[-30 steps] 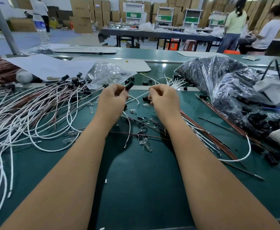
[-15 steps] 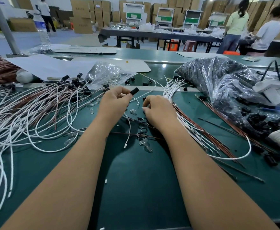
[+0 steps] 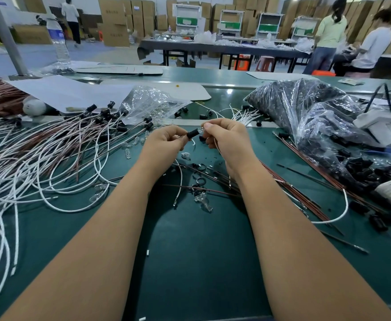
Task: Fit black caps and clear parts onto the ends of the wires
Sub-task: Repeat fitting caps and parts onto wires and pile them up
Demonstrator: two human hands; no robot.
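My left hand (image 3: pixel 164 141) pinches a black cap (image 3: pixel 192 133) on the end of a white wire (image 3: pixel 180 179) that hangs down to the green table. My right hand (image 3: pixel 227 137) pinches a small clear part (image 3: pixel 201 130) at the cap's open end, and a thin wire runs down from its palm. Finished wires with black caps (image 3: pixel 104 114) fan out on the left. Loose clear parts (image 3: pixel 202 200) and black rings (image 3: pixel 200 181) lie between my forearms. Bare white wire ends (image 3: pixel 245 115) lie behind my right hand.
A clear bag of clear parts (image 3: pixel 150 103) lies behind my left hand. A large bag of black caps (image 3: pixel 310 110) fills the right side, with a white device (image 3: pixel 382 126) beyond it. Brown wires (image 3: pixel 305 191) stretch to the right. White sheets (image 3: pixel 69 91) and a bottle (image 3: pixel 58 40) stand at the back left.
My right hand rose from the table, where it had reached down among the loose parts, and now meets the cap with a clear part. My left hand tilted the cap toward it.
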